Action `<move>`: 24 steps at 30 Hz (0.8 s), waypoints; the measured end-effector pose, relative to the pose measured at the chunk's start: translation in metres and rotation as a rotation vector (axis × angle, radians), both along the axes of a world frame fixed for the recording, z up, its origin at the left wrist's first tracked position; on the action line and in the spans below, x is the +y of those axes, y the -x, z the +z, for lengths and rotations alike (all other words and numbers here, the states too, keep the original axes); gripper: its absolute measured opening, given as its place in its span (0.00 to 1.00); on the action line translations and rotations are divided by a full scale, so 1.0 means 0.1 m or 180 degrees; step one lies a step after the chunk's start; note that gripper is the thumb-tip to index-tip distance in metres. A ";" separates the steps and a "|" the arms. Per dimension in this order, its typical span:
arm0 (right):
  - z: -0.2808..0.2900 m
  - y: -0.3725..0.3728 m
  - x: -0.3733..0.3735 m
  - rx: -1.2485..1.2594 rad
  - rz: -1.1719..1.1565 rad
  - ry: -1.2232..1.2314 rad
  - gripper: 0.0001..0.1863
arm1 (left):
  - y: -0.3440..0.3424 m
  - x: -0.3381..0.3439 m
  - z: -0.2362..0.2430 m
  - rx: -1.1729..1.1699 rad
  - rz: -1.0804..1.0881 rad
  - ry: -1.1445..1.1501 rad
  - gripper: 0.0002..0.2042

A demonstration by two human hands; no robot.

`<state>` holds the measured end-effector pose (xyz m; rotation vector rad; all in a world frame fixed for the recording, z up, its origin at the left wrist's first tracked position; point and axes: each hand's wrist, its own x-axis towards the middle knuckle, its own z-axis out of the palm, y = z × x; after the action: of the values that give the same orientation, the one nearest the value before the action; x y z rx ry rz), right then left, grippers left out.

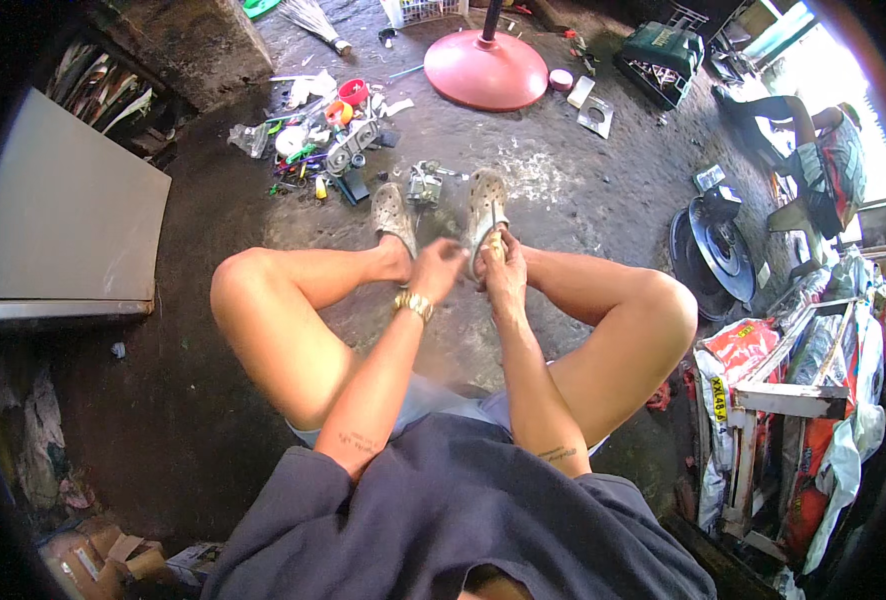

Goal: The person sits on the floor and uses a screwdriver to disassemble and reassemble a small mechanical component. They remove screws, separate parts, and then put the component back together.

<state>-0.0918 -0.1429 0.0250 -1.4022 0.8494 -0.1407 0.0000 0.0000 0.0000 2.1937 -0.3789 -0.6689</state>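
My right hand (pixel 505 270) grips a screwdriver-like tool (pixel 495 243) by its yellowish handle, its thin shaft pointing away from me over my right beige clog (pixel 488 195). My left hand (pixel 438 268), wearing a gold watch (pixel 413 305), is beside it, fingers blurred by motion; whether it holds anything I cannot tell. Just beyond, between the right clog and my left clog (pixel 387 205), a small silver metal mechanism (pixel 425 183) lies on the concrete floor (pixel 583 180).
A pile of tools and parts (pixel 333 140), a red round stand base (pixel 483 70) and a green crate (pixel 658 60) lie ahead. A grey cabinet (pixel 68 200) is at left. Black discs (pixel 713 250), a seated person (pixel 828 160) and a rack of packets (pixel 783 390) are at right.
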 end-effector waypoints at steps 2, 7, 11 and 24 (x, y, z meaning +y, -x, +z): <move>0.09 0.00 0.06 -0.0075 0.0040 -0.0012 0.34 | -0.21 -0.13 0.00 -0.0249 0.0910 -0.0051 0.22; 0.64 0.21 0.03 0.0204 0.0258 0.0366 0.30 | -1.00 -0.46 -0.30 -0.0638 0.0459 -0.1470 0.27; 0.73 0.58 0.02 0.0302 0.0466 0.0523 0.29 | -1.49 -0.33 -0.93 -0.1036 -0.0486 -0.1396 0.19; 0.46 0.90 -0.07 -0.0065 0.0265 0.0647 0.28 | -0.62 -0.57 -0.55 -0.1123 -0.0680 -0.0144 0.15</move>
<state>-0.1821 -0.1501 0.0714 -1.6213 0.7749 -0.1811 0.0621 -0.0571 -0.0551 2.3364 -0.7953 -0.4011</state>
